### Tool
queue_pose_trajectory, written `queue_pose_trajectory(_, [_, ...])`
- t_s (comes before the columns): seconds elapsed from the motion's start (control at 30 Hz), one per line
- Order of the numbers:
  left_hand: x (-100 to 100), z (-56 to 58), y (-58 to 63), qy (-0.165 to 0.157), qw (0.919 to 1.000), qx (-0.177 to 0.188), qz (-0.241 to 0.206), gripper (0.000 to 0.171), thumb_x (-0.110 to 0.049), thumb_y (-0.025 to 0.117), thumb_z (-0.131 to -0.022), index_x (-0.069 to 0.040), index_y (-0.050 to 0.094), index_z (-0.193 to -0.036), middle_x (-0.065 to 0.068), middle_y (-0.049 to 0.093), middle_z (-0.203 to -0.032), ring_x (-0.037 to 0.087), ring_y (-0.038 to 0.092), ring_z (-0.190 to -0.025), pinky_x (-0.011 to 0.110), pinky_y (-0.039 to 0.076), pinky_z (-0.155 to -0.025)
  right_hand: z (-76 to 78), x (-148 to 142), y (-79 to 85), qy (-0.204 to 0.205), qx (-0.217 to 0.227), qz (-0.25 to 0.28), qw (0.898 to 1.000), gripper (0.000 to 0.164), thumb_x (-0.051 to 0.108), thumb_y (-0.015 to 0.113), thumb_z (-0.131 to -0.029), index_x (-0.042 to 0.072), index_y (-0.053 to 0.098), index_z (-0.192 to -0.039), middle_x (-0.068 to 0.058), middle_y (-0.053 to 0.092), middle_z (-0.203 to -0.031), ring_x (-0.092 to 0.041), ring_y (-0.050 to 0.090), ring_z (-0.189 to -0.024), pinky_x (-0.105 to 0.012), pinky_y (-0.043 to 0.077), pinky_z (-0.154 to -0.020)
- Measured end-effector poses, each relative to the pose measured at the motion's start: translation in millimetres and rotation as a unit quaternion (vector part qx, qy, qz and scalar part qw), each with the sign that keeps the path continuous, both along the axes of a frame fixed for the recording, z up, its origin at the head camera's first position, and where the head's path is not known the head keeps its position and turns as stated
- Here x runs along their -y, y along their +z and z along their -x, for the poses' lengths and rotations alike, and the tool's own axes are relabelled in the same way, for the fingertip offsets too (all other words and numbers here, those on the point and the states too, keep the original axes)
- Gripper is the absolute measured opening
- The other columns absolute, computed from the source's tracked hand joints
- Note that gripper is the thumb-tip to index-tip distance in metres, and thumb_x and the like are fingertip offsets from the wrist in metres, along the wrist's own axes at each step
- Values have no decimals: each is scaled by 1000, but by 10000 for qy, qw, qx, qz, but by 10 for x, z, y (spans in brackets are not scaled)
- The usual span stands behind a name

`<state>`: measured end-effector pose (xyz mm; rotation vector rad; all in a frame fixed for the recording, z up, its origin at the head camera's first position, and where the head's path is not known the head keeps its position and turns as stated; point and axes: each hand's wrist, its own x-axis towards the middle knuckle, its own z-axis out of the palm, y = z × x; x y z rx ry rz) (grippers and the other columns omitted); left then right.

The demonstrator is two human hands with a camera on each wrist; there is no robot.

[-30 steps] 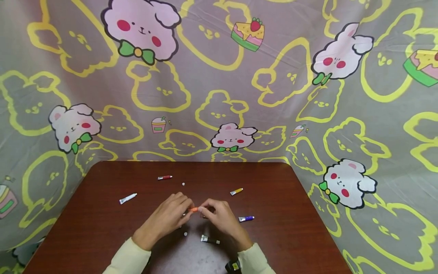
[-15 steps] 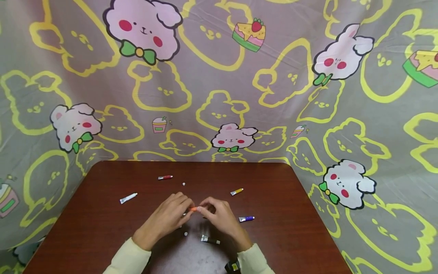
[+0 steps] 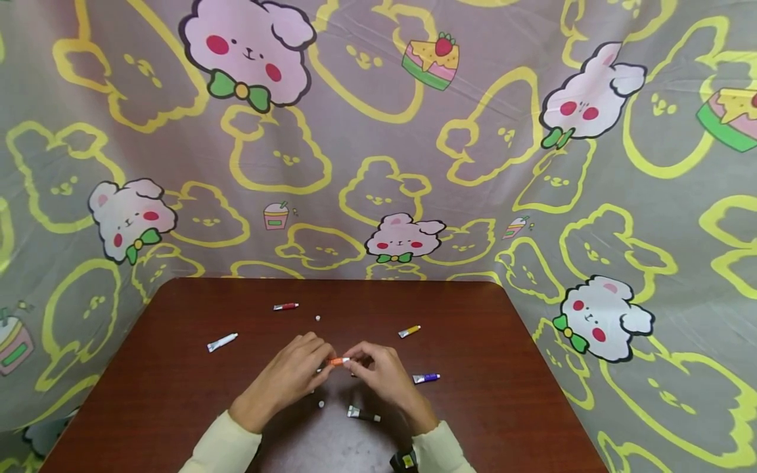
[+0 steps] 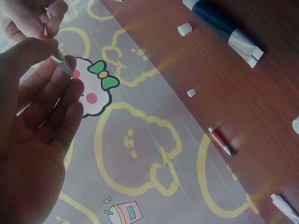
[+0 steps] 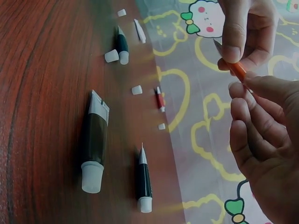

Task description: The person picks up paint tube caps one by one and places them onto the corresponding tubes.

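Note:
A small orange paint tube (image 3: 337, 361) is held between both hands above the table. My left hand (image 3: 296, 365) pinches its flat silver tail, which also shows in the left wrist view as a silver tail end (image 4: 61, 63) between thumb and fingers. At the tube's other end, my right hand (image 3: 383, 373) pinches with thumb and forefinger, and a bit of white shows beside those fingertips. In the right wrist view the orange tube (image 5: 237, 71) slants between the two hands, its tip hidden by my right fingers.
Around the hands on the brown table (image 3: 195, 394) lie paint tubes: red (image 3: 286, 307), white (image 3: 222, 342), yellow (image 3: 409, 332), purple (image 3: 426, 378) and black (image 3: 363, 414). Loose white caps include a far cap (image 3: 317, 318) and a near cap (image 3: 321, 404). A patterned cloth (image 3: 390, 144) hangs behind.
The right fingertips have shifted slightly right along the orange tube, so more of it and its white end shows. The left hand stays in place.

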<state>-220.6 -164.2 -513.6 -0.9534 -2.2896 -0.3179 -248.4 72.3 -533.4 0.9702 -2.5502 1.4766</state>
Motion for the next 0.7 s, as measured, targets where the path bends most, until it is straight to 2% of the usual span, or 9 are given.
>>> queue_pose_trajectory(0.13, [-5,-6,2,9,10000,21,-13,24,-17,91,-83,-14,70,-94,-6,66,-88,13,58,-84,33,50,-76,-3,10,-2,-100,-83,-85,9999,9,21,78,-102,13,80,-102,0,80,-87,-11,70,-73,-23,57,-66])
queue_pose_trajectory(0.33, [-17,-21,12,18,9998,195,-25,23,-18,91,-85,-14,71,-95,-6,67,-88,13,58,-85,34,51,-79,-7,24,-11,-295,-395,-270,9984,18,26,73,-106,15,79,-93,3,77,-78,3,61,-68,-16,50,-63])
queue_pose_trajectory(0.4, [-16,-24,16,21,9998,197,-28,23,-19,91,-86,-14,71,-95,-6,67,-88,13,58,-86,34,51,-79,-15,27,-8,-333,-411,-258,9983,18,27,73,-106,15,79,-94,3,77,-79,4,61,-69,-16,51,-63])
queue_pose_trajectory(0.5, [-5,-20,18,16,9999,113,-25,24,-18,92,-85,-14,71,-95,-6,67,-89,13,59,-86,34,51,-78,-19,18,-2,-265,-372,-135,9989,13,25,77,-103,13,79,-105,0,78,-86,-1,65,-73,-20,55,-66])
queue_pose_trajectory(0.57, [2,-22,18,24,10000,77,-21,25,-18,92,-84,-14,71,-96,-6,67,-89,13,59,-86,34,51,-77,-20,10,9,-150,-297,-44,9994,17,21,81,-100,11,78,-112,0,78,-92,-3,67,-78,-24,59,-71])
queue_pose_trajectory(0.7, [11,-26,17,42,9999,88,-38,25,-17,92,-83,-13,71,-96,-5,67,-90,13,59,-86,34,51,-77,-7,-1,10,73,-272,87,9996,18,14,84,-96,11,75,-111,-2,78,-97,-2,69,-85,-28,62,-76])
